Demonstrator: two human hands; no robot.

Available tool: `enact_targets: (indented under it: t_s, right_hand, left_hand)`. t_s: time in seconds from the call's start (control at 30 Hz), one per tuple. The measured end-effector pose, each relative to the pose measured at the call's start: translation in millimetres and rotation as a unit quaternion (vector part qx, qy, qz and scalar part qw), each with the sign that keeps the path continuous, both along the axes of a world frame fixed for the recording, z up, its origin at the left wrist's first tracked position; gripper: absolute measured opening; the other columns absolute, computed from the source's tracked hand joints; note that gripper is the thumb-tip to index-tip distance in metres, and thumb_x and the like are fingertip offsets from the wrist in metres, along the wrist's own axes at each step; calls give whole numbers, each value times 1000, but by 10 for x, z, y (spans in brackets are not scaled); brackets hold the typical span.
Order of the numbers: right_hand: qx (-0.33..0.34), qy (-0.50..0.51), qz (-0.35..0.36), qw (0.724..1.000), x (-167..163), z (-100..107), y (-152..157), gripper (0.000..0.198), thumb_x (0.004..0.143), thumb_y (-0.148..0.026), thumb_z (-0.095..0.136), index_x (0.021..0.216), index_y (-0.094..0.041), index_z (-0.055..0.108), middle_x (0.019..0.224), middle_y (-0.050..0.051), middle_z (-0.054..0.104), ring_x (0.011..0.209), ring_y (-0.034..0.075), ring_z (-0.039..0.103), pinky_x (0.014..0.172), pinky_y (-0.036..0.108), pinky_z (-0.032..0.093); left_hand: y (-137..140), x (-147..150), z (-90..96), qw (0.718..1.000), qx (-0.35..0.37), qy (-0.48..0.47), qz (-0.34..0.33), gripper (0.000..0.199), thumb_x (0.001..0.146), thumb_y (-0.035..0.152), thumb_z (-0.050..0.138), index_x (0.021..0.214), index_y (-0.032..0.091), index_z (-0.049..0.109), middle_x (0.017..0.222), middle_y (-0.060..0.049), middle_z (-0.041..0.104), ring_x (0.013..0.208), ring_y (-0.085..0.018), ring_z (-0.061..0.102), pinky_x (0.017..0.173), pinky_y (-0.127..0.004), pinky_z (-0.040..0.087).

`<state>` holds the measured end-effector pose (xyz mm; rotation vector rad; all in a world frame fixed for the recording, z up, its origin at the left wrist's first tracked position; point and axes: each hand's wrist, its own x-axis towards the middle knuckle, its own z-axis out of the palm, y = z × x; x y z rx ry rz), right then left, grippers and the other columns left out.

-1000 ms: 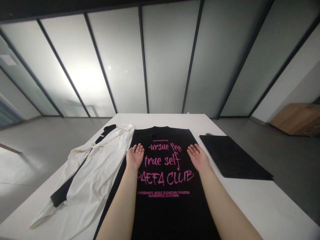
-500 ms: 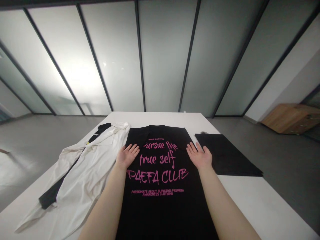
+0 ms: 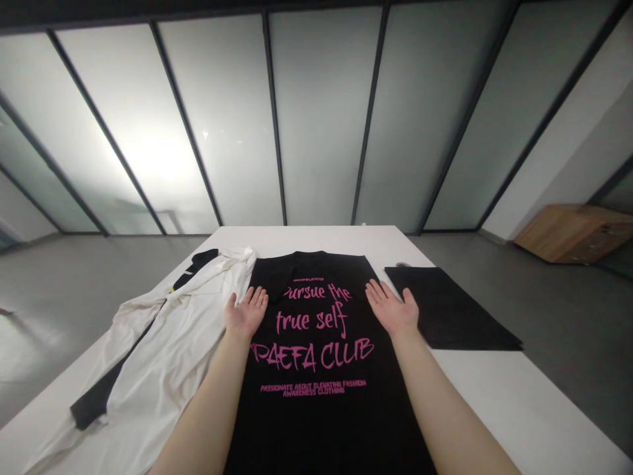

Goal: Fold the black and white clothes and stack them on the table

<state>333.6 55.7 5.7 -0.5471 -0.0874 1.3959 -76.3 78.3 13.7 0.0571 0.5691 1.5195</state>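
Observation:
A black T-shirt with pink lettering lies flat in front of me, its neckline toward the far end of the table. Over its left edge is my left hand, palm up with fingers stretched, holding nothing. My right hand is likewise open and palm up, above the shirt's right edge. Whether either hand touches the cloth I cannot tell. Left of the shirt lies a rumpled white garment, close to my left hand. A flat black folded cloth or board lies just right of my right hand.
Everything lies on a white table. A dark strip and another black item show beside the white garment. Frosted glass panels stand behind the table. A wooden cabinet is at the far right.
My left hand has shifted slightly left, and its fingers point more straight ahead. My right hand stays nearly in place. The view has tilted up a little; the garments lie unchanged.

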Motion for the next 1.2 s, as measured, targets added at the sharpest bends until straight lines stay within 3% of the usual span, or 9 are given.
enact_targets:
  t_s: [0.2,0.33,0.5,0.77,0.97,1.2]
  right_hand:
    - [-58,5,4,998,-55,-18,20,50,104,-50,37,142,-22,55,140,19,63,128,28,65,86,48,65]
    - [-53,6,1,999,-55,-30,26,48,104,-46,38,143,-23,54,139,18,64,127,28,66,89,50,65]
    - [-48,23,0,999,-53,-43,35,39,105,-44,38,133,-24,57,132,15,67,119,26,70,83,46,66]
    - [-27,17,6,999,-45,-117,67,29,107,-41,35,114,-25,58,101,6,72,87,21,72,67,38,65]
    - [-44,24,-4,999,-83,-88,59,28,107,-39,37,110,-22,58,95,4,70,79,17,70,63,32,61]
    - [-42,5,-7,999,-106,-81,64,28,107,-39,37,104,-23,60,93,4,69,76,17,69,62,32,59]
  left_hand:
    - [6,-12,3,1000,-14,-10,4,60,102,44,42,155,16,43,142,-21,61,132,-31,63,86,-42,65]
    - [-4,0,25,1000,-15,-5,5,59,101,42,44,155,20,44,145,-21,60,130,-31,65,84,-42,65]
    - [-12,21,49,1000,-15,-4,5,58,101,43,43,155,22,45,145,-20,60,129,-30,65,82,-42,66]
    - [2,38,51,1000,-13,-3,5,51,102,42,42,150,27,51,146,-18,59,123,-30,68,80,-42,65]
    - [11,43,38,1000,-13,-2,4,48,103,44,42,144,21,52,136,-18,65,118,-28,70,80,-40,64]
    - [16,45,27,1000,-12,2,2,39,102,43,43,132,23,58,128,-16,68,104,-26,72,75,-39,63]
